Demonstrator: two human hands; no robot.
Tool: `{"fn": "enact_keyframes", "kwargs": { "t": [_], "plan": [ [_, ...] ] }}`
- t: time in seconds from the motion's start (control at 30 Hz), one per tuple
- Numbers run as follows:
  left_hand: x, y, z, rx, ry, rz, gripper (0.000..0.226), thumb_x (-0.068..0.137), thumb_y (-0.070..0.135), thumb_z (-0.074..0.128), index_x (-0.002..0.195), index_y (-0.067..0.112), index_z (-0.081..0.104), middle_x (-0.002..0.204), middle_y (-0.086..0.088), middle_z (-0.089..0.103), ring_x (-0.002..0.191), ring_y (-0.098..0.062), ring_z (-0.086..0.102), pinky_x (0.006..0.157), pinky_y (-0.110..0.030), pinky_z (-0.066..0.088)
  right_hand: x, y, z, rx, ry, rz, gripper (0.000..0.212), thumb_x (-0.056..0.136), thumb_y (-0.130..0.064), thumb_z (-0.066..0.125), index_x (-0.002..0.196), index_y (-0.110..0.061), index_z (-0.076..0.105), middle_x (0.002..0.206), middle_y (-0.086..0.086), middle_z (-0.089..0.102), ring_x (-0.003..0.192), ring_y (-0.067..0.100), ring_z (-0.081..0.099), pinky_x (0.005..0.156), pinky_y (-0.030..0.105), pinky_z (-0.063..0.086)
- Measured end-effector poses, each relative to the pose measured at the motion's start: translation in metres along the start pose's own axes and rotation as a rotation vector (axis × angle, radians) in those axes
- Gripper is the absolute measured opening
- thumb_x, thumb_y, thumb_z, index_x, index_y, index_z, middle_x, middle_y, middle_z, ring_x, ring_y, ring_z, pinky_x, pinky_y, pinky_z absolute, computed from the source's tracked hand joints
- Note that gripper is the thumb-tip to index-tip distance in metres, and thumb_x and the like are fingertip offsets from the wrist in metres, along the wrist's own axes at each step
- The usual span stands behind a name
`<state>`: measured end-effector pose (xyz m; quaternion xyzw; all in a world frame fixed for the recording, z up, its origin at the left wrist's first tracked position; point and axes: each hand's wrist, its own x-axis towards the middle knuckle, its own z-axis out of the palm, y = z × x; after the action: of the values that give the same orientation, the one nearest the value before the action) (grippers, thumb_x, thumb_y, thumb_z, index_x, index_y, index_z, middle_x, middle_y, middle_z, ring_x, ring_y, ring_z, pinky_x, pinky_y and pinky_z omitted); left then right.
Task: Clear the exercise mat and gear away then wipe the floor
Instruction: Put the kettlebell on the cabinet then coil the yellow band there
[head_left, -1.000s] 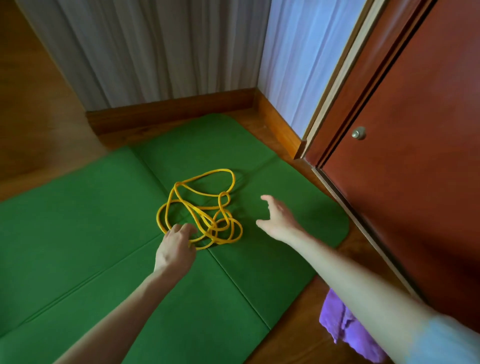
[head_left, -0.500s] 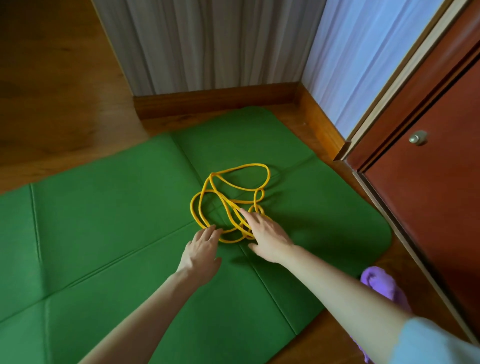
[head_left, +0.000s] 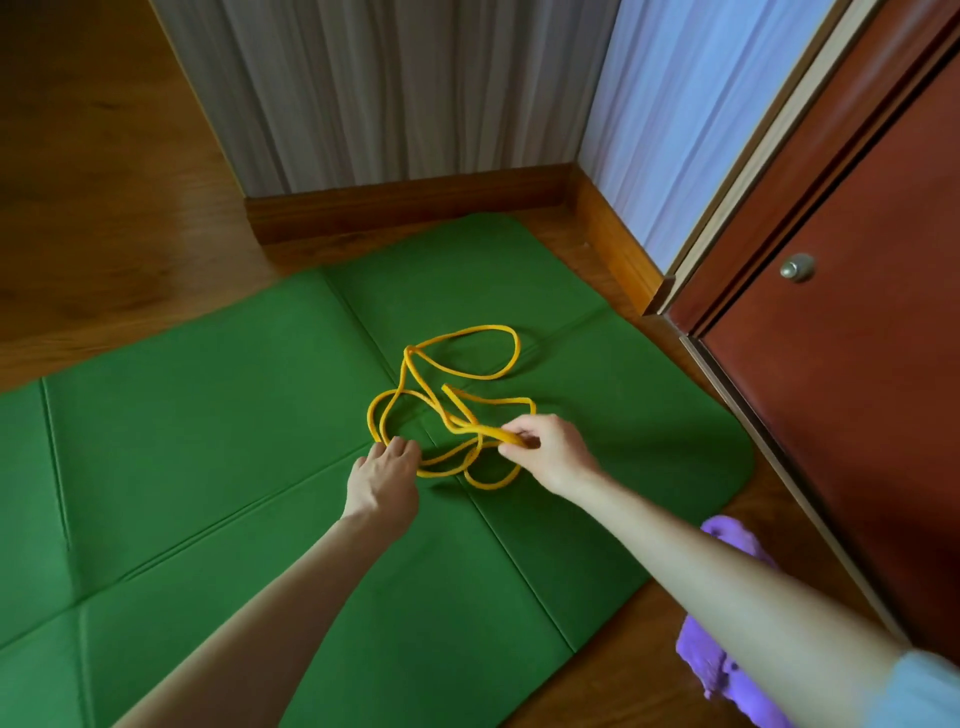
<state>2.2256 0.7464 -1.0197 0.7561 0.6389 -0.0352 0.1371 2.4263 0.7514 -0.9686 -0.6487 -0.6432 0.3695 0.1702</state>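
Pinching a bunch of yellow rope (head_left: 451, 395) loops, the right hand (head_left: 553, 454) lifts them off the green mat (head_left: 208, 415) at frame centre; the left hand (head_left: 384, 480), fingers curled, touches another strand.

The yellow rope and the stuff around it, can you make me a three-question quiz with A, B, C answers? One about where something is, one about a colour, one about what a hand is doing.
1. Where does the yellow rope lie?
A. on the green mat
B. on the bare wooden floor
C. hanging on the door knob

2. What colour is the cloth beside the mat?
A. red
B. purple
C. white

3. What is the right hand doing?
A. lying flat on the mat
B. turning the knob
C. pinching a rope loop

Answers:
1 A: the tangled loops rest on the mat.
2 B: the bunched cloth on the floor is purple.
3 C: its fingers close on a loop, while the left hand touches the rope's edge.
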Motion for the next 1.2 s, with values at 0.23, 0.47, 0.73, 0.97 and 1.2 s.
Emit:
{"fn": "enact_keyframes", "kwargs": {
  "t": [0.23, 0.47, 0.73, 0.97, 1.2],
  "plan": [
    [0.016, -0.011, -0.045, -0.608, 0.045, -0.045, 0.047, 0.084, 0.002, 0.055, 0.129, 0.002, 0.040, 0.124, -0.013, 0.052, 0.111, -0.028, 0.051, 0.088, -0.030, 0.041, 0.009, -0.064, -0.051, 0.081, -0.041, -0.192, 0.015, 0.086, -0.016, 0.064, 0.100, -0.012, 0.070, 0.088, -0.004, 0.068, 0.089, 0.015, 0.064, 0.084, 0.029, 0.050],
    [0.005, -0.003, -0.163, -1.214, 0.283, 0.185, 0.054, 0.069, 0.022, 0.061, 0.120, 0.033, 0.046, 0.124, 0.017, 0.049, 0.116, 0.005, 0.044, 0.089, -0.012, 0.041, 0.013, -0.148, -0.096, 0.217, -0.065, -0.225, 0.012, 0.090, -0.016, 0.060, 0.096, -0.011, 0.069, 0.075, -0.002, 0.067, 0.080, 0.012, 0.062, 0.082, 0.029, 0.049],
    [-0.004, 0.014, -0.254, -1.252, 0.254, 0.424, 0.022, 0.086, 0.010, 0.062, 0.108, 0.012, 0.058, 0.102, -0.010, 0.066, 0.096, -0.014, 0.064, 0.086, -0.029, 0.051, -0.001, -0.230, -0.151, 0.171, -0.006, -0.404, 0.012, 0.089, -0.017, 0.060, 0.090, -0.010, 0.070, 0.065, -0.005, 0.064, 0.067, 0.006, 0.060, 0.067, 0.019, 0.045],
    [-0.007, 0.025, -0.314, -1.186, 0.387, 0.423, 0.017, 0.098, 0.010, 0.043, 0.090, 0.007, 0.059, 0.076, -0.004, 0.059, 0.072, -0.012, 0.057, 0.073, -0.032, 0.051, -0.008, -0.273, -0.182, 0.278, 0.090, -0.508, 0.016, 0.089, -0.020, 0.061, 0.084, -0.010, 0.071, 0.064, -0.003, 0.065, 0.065, 0.006, 0.061, 0.064, 0.019, 0.051],
    [-0.010, 0.020, -0.339, -1.406, 0.406, 0.470, 0.013, 0.096, 0.018, 0.048, 0.101, 0.009, 0.056, 0.061, 0.006, 0.048, 0.061, -0.016, 0.043, 0.060, -0.021, 0.044, -0.001, -0.284, -0.177, 0.582, 0.089, -0.426, 0.019, 0.091, -0.024, 0.058, 0.083, -0.012, 0.070, 0.051, -0.013, 0.046, 0.051, 0.002, 0.043, 0.060, 0.021, 0.039]
  ]
}}
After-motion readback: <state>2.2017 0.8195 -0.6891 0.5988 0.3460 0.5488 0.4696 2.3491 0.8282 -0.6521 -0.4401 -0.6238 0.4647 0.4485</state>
